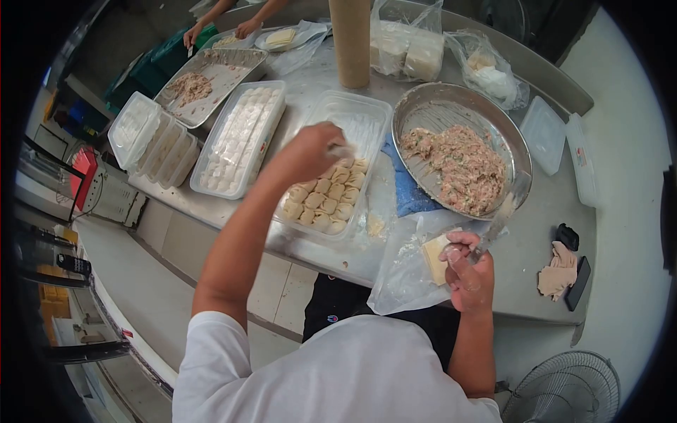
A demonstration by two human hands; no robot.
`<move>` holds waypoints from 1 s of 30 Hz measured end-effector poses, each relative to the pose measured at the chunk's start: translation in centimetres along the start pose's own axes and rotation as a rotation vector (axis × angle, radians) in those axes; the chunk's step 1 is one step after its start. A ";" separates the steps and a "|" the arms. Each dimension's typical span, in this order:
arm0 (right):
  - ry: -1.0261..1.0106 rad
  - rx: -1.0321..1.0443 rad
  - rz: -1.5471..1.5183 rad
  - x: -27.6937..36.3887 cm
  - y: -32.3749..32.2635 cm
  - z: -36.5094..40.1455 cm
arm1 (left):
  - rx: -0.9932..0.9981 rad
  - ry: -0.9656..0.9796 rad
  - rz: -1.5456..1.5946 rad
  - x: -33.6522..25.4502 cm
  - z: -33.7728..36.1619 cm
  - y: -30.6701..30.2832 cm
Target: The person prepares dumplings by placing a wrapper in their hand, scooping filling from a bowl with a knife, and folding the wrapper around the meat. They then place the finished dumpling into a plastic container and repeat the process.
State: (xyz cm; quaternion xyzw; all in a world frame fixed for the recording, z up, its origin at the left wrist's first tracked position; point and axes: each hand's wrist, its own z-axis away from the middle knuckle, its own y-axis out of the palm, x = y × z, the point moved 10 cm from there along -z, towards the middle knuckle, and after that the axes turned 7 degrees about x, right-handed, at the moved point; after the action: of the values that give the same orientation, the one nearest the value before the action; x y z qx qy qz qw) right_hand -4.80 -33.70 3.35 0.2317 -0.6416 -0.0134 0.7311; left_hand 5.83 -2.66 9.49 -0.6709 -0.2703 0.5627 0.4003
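Observation:
My left hand (315, 149) is raised over a clear plastic tub (381, 113), its fingers closed around a small pale dumpling (342, 151), partly hidden. Rows of folded dumplings (326, 197) fill the near part of this tub. On the right, my right hand (471, 276) grips a flat metal spatula (503, 217) smeared with filling, its blade pointing up towards the bowl. Fingers of that hand are at the edge of a stack of square dough wrappers (435, 259), which lies on a plastic bag (395, 282). A round metal bowl (399, 113) holds minced meat filling (469, 169).
Left of the tub stand a full lidded container (282, 95), stacked boxes (134, 130) and a metal tray (247, 62). A brown cylinder (350, 42) rises behind. A blue cloth (412, 187) lies beside the bowl; a phone (578, 283) lies right. Another person's hands (247, 28) work at the far end.

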 end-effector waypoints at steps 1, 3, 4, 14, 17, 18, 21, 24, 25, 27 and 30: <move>0.016 -0.022 0.005 0.0 -0.8 0.3 | 0.008 0.045 -0.178 1.1 -0.6 -0.5; 0.032 -0.050 0.009 -0.2 -1.9 0.7 | 0.074 0.040 -0.116 2.9 -1.2 -0.4; 0.032 -0.052 0.030 -0.3 -2.3 0.9 | 0.141 0.029 -0.052 3.1 -1.3 0.2; 0.088 -0.102 0.303 0.3 -5.7 2.4 | 0.344 0.028 -0.218 3.7 -1.8 3.8; -0.024 -0.184 0.538 4.8 -6.0 2.4 | 0.301 0.036 -0.211 3.6 -1.7 4.1; -0.027 -0.196 0.543 5.8 -6.3 2.1 | 0.302 0.049 -0.207 3.5 -1.8 4.2; -0.402 -0.166 1.330 12.5 -3.7 1.5 | 0.353 0.052 -0.156 3.9 -2.2 4.7; -0.324 -0.082 1.840 13.5 -2.4 -0.3 | 0.418 0.004 -0.137 3.7 -2.7 4.8; -0.317 -0.071 1.956 13.7 -1.7 -1.0 | 0.444 -0.023 -0.137 3.7 -2.7 4.7; -0.311 -0.070 2.072 13.6 -1.2 -2.5 | 0.398 0.009 -0.165 4.1 -2.6 4.6; -0.318 0.032 2.100 12.3 -1.2 -4.0 | 0.180 0.045 -0.241 1.1 -1.7 2.8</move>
State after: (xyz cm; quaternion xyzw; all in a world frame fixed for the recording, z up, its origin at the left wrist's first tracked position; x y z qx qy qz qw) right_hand 1.48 -37.40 14.10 -0.4333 -0.6084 0.6026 0.2808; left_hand 7.45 -3.70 6.59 -0.6073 -0.2885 0.5174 0.5293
